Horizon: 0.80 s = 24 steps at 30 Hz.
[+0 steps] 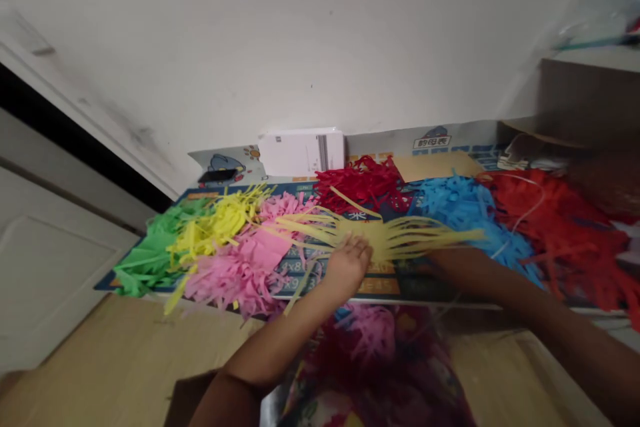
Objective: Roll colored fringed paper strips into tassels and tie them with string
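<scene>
A pale yellow tissue-paper piece, cut into long strips at both ends, lies spread out in front of me. My left hand rests on its uncut middle with the fingers laid flat. From the right, my right hand reaches in at the fringe's right end; strips and shadow cover its fingers, so I cannot see whether it grips any. Beneath the paper is a dark blue printed mat with sums on it. A pink fringe pile lies left of my left hand, and a blue one lies behind my right.
Further piles are green, yellow, dark red and red. A white box leans on the wall, with a black phone to its left. A tan paper sheet lies at the back. Pink strips lie on my lap.
</scene>
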Each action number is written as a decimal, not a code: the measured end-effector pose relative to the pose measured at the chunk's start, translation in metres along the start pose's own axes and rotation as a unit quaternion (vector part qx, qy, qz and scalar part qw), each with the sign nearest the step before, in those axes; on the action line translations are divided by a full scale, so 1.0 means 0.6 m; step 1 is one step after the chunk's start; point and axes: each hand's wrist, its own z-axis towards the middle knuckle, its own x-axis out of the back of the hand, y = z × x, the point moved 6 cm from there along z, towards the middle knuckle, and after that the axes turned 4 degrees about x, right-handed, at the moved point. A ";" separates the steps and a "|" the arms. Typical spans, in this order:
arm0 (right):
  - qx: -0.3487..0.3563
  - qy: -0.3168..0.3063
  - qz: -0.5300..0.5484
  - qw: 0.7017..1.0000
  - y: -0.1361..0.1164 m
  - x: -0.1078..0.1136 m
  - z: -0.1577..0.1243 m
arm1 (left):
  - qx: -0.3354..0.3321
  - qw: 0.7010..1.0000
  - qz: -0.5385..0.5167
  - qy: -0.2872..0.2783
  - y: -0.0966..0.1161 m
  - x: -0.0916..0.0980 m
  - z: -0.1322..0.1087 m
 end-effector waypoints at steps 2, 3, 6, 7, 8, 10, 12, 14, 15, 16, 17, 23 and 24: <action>0.042 -0.027 -0.018 0.999 -0.002 0.003 -0.060 | 0.011 0.999 -0.013 -0.047 0.020 -0.027 0.000; 0.053 -0.017 -0.029 0.998 -0.012 0.001 -0.079 | 0.019 0.998 -0.015 -0.062 0.027 -0.034 0.001; 0.022 0.055 -0.079 0.995 -0.054 -0.030 -0.085 | 0.048 0.995 -0.014 -0.087 0.039 -0.041 0.008; 0.028 0.067 -0.082 0.994 -0.070 -0.052 -0.071 | 0.055 0.994 -0.014 -0.091 0.041 -0.041 0.011; 0.036 0.071 -0.080 0.994 -0.082 -0.076 -0.052 | 0.056 0.994 -0.014 -0.094 0.042 -0.039 0.012; 0.037 0.048 -0.070 0.996 -0.084 -0.123 -0.013 | 0.045 0.994 -0.016 -0.098 0.039 -0.034 0.012; 0.022 0.019 -0.053 0.998 -0.060 -0.152 0.015 | 0.038 0.993 -0.025 -0.108 0.023 -0.026 0.004; 0.008 0.003 -0.019 1.000 -0.027 -0.156 0.026 | 0.043 0.990 -0.053 -0.123 -0.002 -0.015 -0.008; 0.002 -0.002 0.008 1.000 -0.012 -0.151 0.029 | 0.051 0.987 -0.074 -0.130 -0.017 -0.010 -0.014; -0.006 -0.011 0.040 0.999 0.002 -0.143 0.032 | 0.062 0.984 -0.099 -0.135 -0.030 -0.004 -0.019; -0.017 -0.025 0.075 0.997 0.014 -0.136 0.036 | 0.077 0.980 -0.124 -0.138 -0.043 0.001 -0.022; -0.119 -0.112 0.169 0.972 0.058 -0.127 0.099 | 0.289 0.922 -0.191 -0.175 -0.109 -0.005 -0.011; -0.130 -0.113 0.155 0.973 0.062 -0.130 0.109 | 0.308 0.913 -0.186 -0.190 -0.115 -0.009 -0.006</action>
